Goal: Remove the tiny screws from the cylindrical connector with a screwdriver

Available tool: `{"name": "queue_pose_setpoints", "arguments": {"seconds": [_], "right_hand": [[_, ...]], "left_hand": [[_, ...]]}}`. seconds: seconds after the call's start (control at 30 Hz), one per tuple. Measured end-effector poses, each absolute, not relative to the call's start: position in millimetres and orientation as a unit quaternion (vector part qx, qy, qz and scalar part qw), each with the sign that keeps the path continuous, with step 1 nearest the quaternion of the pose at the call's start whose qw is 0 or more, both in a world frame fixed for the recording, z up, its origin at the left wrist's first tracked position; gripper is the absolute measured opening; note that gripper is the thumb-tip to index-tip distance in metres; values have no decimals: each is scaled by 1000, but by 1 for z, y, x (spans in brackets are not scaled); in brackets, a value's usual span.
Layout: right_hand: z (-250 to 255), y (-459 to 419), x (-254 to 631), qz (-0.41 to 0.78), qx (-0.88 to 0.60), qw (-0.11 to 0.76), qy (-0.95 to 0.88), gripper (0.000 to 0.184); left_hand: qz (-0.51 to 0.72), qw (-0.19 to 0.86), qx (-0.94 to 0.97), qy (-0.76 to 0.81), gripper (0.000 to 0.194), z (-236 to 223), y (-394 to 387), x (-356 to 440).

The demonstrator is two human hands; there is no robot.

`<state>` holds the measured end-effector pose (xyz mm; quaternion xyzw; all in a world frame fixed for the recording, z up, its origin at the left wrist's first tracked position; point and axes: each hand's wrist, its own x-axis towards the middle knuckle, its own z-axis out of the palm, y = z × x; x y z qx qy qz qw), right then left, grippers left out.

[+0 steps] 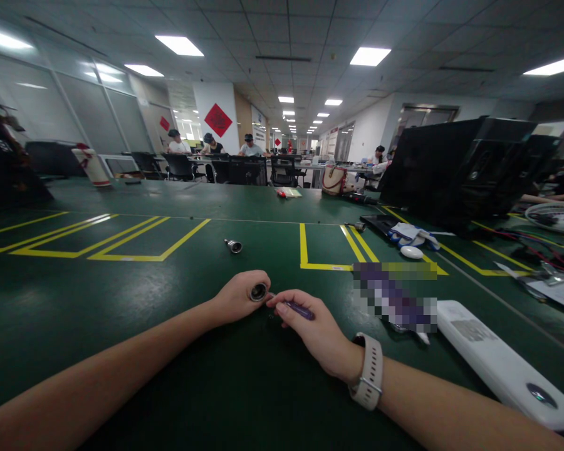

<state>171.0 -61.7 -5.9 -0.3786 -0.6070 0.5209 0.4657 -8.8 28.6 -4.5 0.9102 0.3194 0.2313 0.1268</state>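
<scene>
My left hand (239,295) is closed around a hollow round metal part (258,291), whose open end faces me. In the fingers of my right hand (317,332) is a small screwdriver (301,309) with a dark purple handle. Its thin tip points left and lies close beside the metal part; whether they touch I cannot tell. On the table beyond my hands lies a second metal part (234,245), cylindrical with a narrower end. A pale watch strap circles my right wrist.
The green table (169,401) carries yellow tape outlines. To the right are a long white device (502,369), a blurred-out purple packet (395,297), a white oval object (412,252), gloves (411,235) and a black computer case (460,169). A white bottle (93,166) stands far left; people sit beyond.
</scene>
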Motion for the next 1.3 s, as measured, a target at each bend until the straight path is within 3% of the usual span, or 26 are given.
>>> {"name": "queue_pose_setpoints", "arguments": {"seconds": [0.3, 0.93, 1.3], "right_hand": [[-1, -65, 169, 468, -418, 475, -617, 17], [1, -61, 170, 605, -341, 496, -521, 17], [0, -59, 169, 615, -362, 509, -481, 14]], "left_hand": [[230, 123, 916, 305, 14, -3, 27, -7], [286, 166, 904, 271, 26, -6, 34, -12], [212, 88, 937, 262, 13, -8, 30, -9]]}}
